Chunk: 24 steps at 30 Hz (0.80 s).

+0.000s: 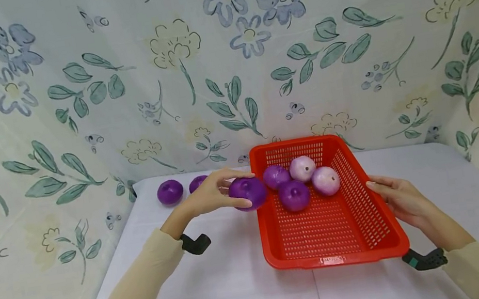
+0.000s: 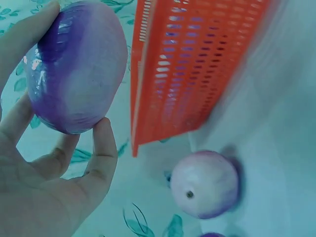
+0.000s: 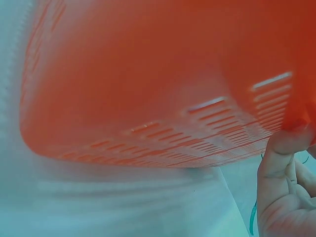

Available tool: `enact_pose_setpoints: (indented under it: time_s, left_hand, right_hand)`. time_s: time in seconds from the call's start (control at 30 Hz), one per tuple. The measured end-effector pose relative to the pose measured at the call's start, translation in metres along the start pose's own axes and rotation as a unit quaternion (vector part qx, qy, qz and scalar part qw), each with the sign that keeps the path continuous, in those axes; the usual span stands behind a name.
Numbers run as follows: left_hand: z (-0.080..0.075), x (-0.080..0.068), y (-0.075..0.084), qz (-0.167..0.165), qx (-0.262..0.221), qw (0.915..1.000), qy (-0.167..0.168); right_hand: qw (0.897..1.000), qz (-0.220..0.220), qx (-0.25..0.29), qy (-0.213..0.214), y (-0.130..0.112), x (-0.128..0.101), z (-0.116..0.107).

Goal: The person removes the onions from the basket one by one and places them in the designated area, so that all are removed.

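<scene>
In the head view, centre frame, the left hand (image 1: 211, 193) grips a purple onion (image 1: 248, 192) at the left rim of the red basket (image 1: 359, 193); four more onions (image 1: 303, 180) lie in the basket's far half. The right hand (image 1: 399, 197), at right, rests its fingers along the basket's right rim. The left wrist view alone shows the held onion's pale underside (image 2: 79, 74) and another onion (image 2: 205, 183) lying lower right, beside the basket's outer wall. The right wrist view alone shows the thumb (image 3: 281, 158) pressed under the rim at lower right. Two further onions (image 1: 170, 192) sit at the white table's (image 1: 224, 288) far left edge. Floral cloth (image 1: 70, 92) hangs behind and at both sides.
</scene>
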<state>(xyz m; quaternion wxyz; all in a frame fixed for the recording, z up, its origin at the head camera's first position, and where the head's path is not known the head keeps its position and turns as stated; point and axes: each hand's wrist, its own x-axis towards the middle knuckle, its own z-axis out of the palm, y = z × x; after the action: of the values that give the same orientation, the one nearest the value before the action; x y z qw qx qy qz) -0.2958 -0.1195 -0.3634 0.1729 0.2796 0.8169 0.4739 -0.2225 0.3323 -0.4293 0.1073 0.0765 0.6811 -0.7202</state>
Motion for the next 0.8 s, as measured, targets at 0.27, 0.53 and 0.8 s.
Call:
enact_pose_setpoints:
  time_s: [0.27, 0.53, 0.8]
  left_hand:
    - [-0.010, -0.019, -0.035, 0.005, 0.002, 0.9997, 0.023]
    - [-0.016, -0.030, -0.067, -0.023, 0.005, 0.9987, 0.045]
    - [-0.013, -0.031, -0.089, -0.029, 0.017, 0.9973, 0.066]
  right_hand:
    - [1.000, 0.002, -0.017, 0.005, 0.002, 0.001, 0.000]
    - [1.000, 0.003, -0.021, 0.005, 0.002, 0.002, 0.000]
    - [1.000, 0.003, -0.013, 0.002, 0.000, 0.001, 0.000]
